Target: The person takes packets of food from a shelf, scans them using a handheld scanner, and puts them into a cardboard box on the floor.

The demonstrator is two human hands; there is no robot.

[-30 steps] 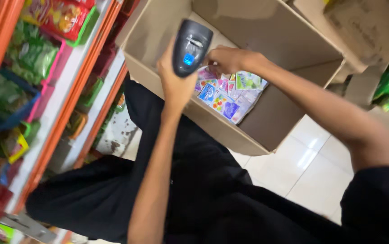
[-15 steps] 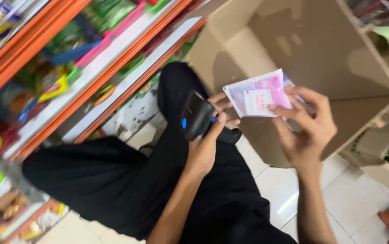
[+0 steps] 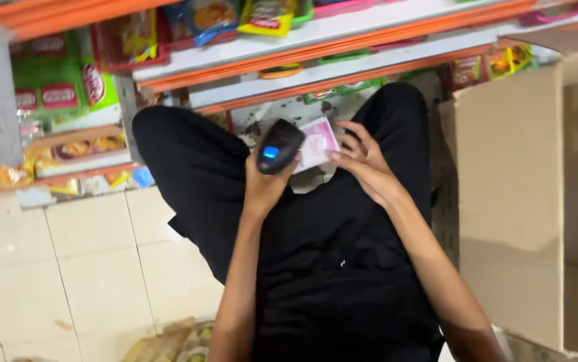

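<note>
My left hand [image 3: 264, 185] grips a black handheld scanner [image 3: 278, 146] with a small blue-lit screen, held over my lap. Just to its right, my right hand [image 3: 363, 161] holds a flat pink and white packet [image 3: 318, 143] by its edge, its face turned towards the scanner. Both hands hover above my legs in black trousers [image 3: 316, 255] as I sit on the floor facing a low shelf.
Orange and white shelves [image 3: 316, 47] with snack packets run along the top. A large open cardboard box [image 3: 510, 201] stands at the right. Pale floor tiles [image 3: 68, 268] lie to the left, with some packets [image 3: 175, 342] at the bottom edge.
The view has swung round so the box is now at the right. My right hand took the packet out of the box and brought it down beside the scanner over my lap.
</note>
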